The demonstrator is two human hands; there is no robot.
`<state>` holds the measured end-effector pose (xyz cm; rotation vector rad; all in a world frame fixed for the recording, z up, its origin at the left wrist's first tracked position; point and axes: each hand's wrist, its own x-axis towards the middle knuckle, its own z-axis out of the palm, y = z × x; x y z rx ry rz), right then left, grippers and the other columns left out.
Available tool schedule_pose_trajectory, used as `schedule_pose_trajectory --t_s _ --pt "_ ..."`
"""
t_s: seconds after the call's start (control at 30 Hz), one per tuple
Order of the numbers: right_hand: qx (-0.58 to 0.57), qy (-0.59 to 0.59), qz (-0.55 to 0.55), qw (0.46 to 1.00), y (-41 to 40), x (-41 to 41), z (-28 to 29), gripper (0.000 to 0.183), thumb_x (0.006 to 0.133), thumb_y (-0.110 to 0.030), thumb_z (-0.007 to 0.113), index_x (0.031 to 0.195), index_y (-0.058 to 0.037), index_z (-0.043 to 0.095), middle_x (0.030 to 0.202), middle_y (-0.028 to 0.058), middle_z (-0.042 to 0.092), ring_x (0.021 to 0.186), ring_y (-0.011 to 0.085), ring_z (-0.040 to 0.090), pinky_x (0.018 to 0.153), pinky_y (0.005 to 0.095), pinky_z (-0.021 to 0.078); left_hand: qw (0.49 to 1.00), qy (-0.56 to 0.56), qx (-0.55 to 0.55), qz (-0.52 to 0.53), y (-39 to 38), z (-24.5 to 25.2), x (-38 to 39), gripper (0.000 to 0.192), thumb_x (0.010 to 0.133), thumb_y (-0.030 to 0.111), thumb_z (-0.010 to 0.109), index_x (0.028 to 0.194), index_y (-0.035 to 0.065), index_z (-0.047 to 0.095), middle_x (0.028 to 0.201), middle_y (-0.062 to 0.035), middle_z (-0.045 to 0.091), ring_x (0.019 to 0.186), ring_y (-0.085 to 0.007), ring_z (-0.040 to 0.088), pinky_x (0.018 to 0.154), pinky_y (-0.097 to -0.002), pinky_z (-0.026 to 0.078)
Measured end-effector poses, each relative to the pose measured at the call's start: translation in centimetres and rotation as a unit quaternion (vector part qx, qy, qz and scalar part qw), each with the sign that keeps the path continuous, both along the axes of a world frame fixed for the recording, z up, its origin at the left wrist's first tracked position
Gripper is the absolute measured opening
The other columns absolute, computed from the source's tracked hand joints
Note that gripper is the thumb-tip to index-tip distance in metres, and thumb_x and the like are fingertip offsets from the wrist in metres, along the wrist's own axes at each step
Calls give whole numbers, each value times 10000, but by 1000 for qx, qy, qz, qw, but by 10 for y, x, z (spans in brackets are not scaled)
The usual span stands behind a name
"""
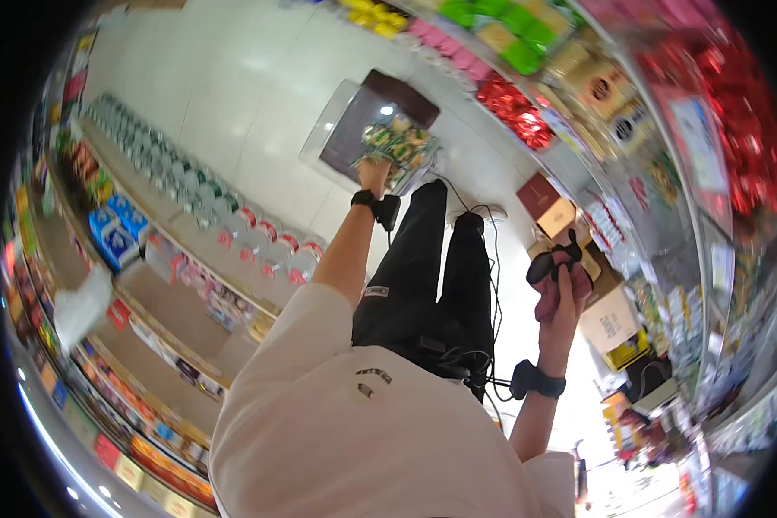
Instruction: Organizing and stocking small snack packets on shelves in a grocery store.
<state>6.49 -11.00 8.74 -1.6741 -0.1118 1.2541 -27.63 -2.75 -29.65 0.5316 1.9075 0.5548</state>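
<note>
My left hand [374,172] is at the near side of a clear plastic bag of green-and-yellow wrapped packets [398,139], with its fingers partly hidden against the bag. The bag is over a dark brown bin or box [356,129] with a clear plastic rim, low in front of my legs. My right hand [571,288] is out to the right and grips a crumpled dusky-pink cloth [547,301] with black parts. Both wrists carry black bands, and cables run down past my legs.
Large water bottles [259,239] line the floor along the left shelves [181,311]. At right, shelves hold red-wrapped goods [518,110] and other packages. Cardboard boxes [612,317] stand below them, near my right hand. A loose black cable [492,259] runs beside my right leg.
</note>
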Motion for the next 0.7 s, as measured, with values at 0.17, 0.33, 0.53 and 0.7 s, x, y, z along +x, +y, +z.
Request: schedule_pose_trajectory --t_s 0.17,0.33,0.53,0.7 --pt "37 27 25 999 -11 26 20 228 996 -157 545 1181 -23 562 1004 26 630 737 62 545 683 236 477 978 24 -96 -184 25 46 48 189 783 164 630 720 -14 631 605 -58 617 592 -164 627 525 -335 495" --pt "65 34 -62 995 -46 61 45 238 989 -209 566 1116 -11 602 783 -31 559 579 27 443 586 202 411 878 -152 143 -430 51 221 223 261 878 225 689 843 -34 687 639 -45 629 558 -82 581 512 -231 457" --pt "41 16 -159 986 -98 94 43 187 980 -203 580 1066 -45 634 664 -72 501 488 -5 358 463 178 300 815 -265 213 -470 45 267 395 211 948 195 630 942 -11 679 664 -8 602 601 -61 552 539 -226 444" --pt "70 38 -241 967 -149 120 36 194 981 -188 584 1094 -36 623 744 -58 537 554 5 410 533 190 385 774 -151 400 -467 66 226 503 206 854 132 681 994 -16 649 702 -107 630 614 -192 616 598 -327 482"
